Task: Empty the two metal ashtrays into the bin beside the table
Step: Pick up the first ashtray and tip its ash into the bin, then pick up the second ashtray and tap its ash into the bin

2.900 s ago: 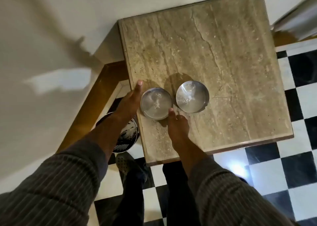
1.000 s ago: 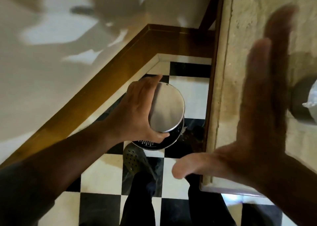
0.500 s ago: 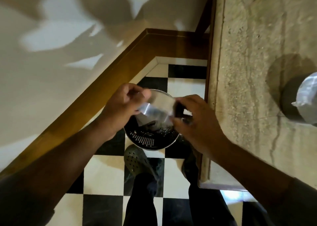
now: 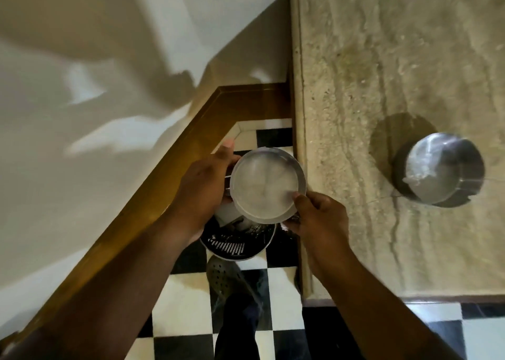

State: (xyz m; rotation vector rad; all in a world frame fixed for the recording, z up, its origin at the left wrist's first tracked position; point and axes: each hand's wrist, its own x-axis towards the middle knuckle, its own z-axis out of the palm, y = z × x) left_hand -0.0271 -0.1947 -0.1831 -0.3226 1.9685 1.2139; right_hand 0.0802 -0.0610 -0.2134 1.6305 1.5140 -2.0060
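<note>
One round metal ashtray [image 4: 265, 186] is held level above the perforated black bin [image 4: 235, 243] on the floor, its inside facing up at me and looking pale and bare. My left hand [image 4: 202, 187] grips its left rim and my right hand [image 4: 317, 215] pinches its lower right rim. The second metal ashtray [image 4: 442, 168] stands on the marble table [image 4: 369, 73] at the right, with pale ash or paper bits inside. Something white lies in the bin under the held ashtray.
The bin stands in the narrow gap between the table's left edge and a brown wooden skirting [image 4: 169, 185] along the white wall. Black-and-white checkered floor tiles [image 4: 185, 305] lie below. My shoe [image 4: 226, 280] is just in front of the bin.
The ashtray, tipped over the bin a second ago, is now turned upright and lifted a little. My right hand came off the table and took hold of its rim.
</note>
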